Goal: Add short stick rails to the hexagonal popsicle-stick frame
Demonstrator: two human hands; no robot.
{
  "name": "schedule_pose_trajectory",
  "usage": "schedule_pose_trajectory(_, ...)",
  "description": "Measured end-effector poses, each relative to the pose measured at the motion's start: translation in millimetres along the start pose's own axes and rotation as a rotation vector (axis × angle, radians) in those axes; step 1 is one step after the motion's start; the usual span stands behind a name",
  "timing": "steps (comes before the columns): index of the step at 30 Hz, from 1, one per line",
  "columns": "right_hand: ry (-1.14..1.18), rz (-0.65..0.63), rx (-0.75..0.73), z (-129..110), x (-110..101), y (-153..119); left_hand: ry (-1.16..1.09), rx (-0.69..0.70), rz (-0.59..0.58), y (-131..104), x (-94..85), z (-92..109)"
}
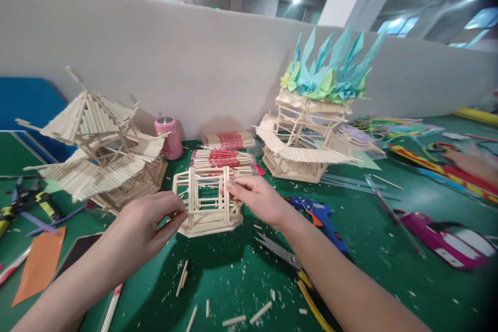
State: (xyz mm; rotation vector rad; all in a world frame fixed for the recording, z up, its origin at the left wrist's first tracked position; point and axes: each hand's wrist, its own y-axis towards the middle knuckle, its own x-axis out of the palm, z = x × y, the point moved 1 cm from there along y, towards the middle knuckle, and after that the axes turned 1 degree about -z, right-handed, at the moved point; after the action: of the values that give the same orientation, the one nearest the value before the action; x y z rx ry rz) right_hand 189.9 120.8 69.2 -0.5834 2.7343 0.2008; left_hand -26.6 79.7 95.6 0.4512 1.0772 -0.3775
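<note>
Head view: a small stick frame [210, 224] is standing on the green tabletop [233, 257], in front of red-banded stick bundles [221, 160]; the right hand [259, 198] is pinching its right upright between thumb and fingers; the left hand's [146, 223] fingertips are nearly meeting at its left side, whether gripping cannot be told; scissors [278, 250] are lying nearby

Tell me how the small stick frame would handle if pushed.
The small stick frame is probably light, being mostly open gaps. Its thin uprights could snap if squeezed. Its broad base should resist tipping.
</note>
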Motion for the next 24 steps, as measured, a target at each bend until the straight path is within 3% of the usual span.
schedule_pose_trajectory(11, 0.008, 0.000, -0.003, -1.1, 2.9, -5.6, 0.088, 0.008, 0.033, -3.4, 6.4, 5.9)
schedule_pose_trajectory(24, -0.013, 0.039, 0.012, -4.6, 5.6, -13.2, 0.332, 0.157, 0.248, -18.0, 19.9, 12.3)
